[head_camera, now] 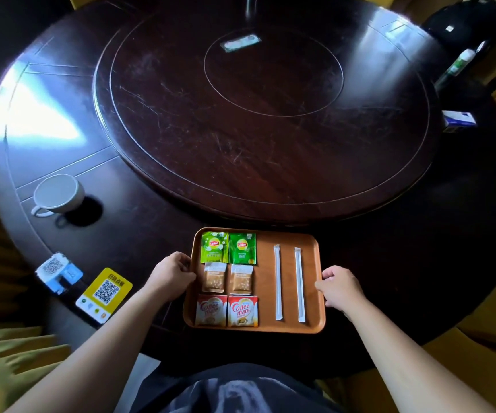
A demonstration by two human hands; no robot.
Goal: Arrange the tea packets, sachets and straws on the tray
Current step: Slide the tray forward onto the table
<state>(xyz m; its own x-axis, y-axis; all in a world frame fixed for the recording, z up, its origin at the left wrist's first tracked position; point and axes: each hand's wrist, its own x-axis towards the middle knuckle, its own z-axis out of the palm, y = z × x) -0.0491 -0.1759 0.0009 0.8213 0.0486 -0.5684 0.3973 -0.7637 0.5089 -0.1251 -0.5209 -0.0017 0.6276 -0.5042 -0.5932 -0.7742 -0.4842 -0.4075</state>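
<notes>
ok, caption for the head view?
Both hands grip the tray: packets in pairs left, two straws right.

Bare forearms [97,338], no sleeves; dark grey-printed top [235,391].

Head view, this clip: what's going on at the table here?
A person sits at a dark round table, left hand and right hand gripping opposite edges of a wooden tray. On it lie two green tea packets, two tan sachets and two creamer sachets in neat rows, with two wrapped straws lying parallel beside them. The arranging looks finished.
</notes>
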